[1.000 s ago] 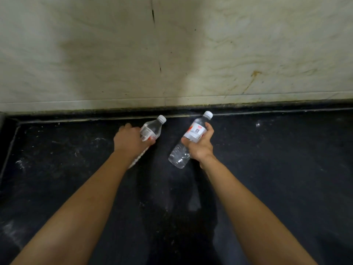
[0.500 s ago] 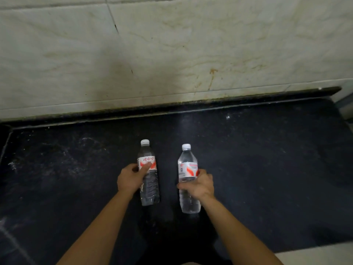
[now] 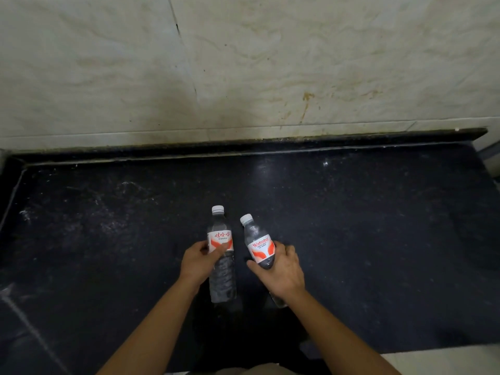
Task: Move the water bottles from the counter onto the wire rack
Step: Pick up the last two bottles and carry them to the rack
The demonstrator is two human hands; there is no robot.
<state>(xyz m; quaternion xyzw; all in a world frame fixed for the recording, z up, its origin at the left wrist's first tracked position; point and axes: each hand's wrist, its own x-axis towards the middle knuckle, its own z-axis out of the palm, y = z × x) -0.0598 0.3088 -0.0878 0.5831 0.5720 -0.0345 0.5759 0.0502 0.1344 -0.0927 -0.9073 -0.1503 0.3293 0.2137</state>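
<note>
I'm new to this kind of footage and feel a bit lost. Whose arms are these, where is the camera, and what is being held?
The camera sits on a person's head and looks down, so the two bare arms are that person's own. No machine is involved. Below is a dark counter against a pale stone wall. The left hand grips one water bottle, which looks upright. The right hand grips a second bottle, tilted with its cap leaning left. Both have white caps and red-and-white labels. No rack shows in this picture.
</note>
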